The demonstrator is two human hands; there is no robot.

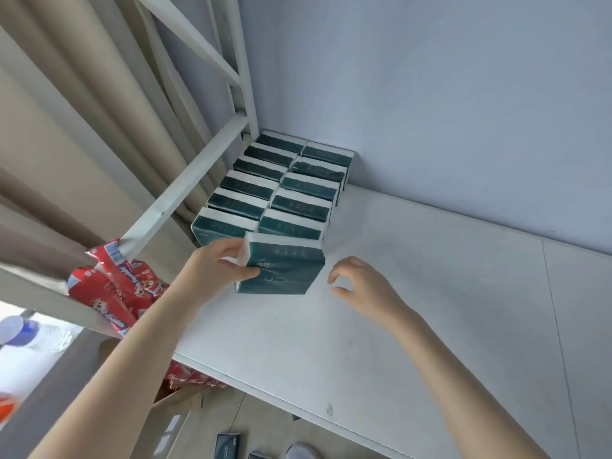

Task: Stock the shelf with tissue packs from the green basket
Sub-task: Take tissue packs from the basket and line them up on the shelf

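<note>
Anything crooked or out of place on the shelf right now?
The front tissue pack, gripped by the left hand, sits tilted and skewed, not yet upright like the two neat rows behind it on the shelf. Dark packs also lie on the floor below the shelf edge.

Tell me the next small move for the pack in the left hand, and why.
Probably press the held pack back against the right row: the left hand grips it at that row's front, where five packs stand against six in the left row; the right hand hovers free.
</note>
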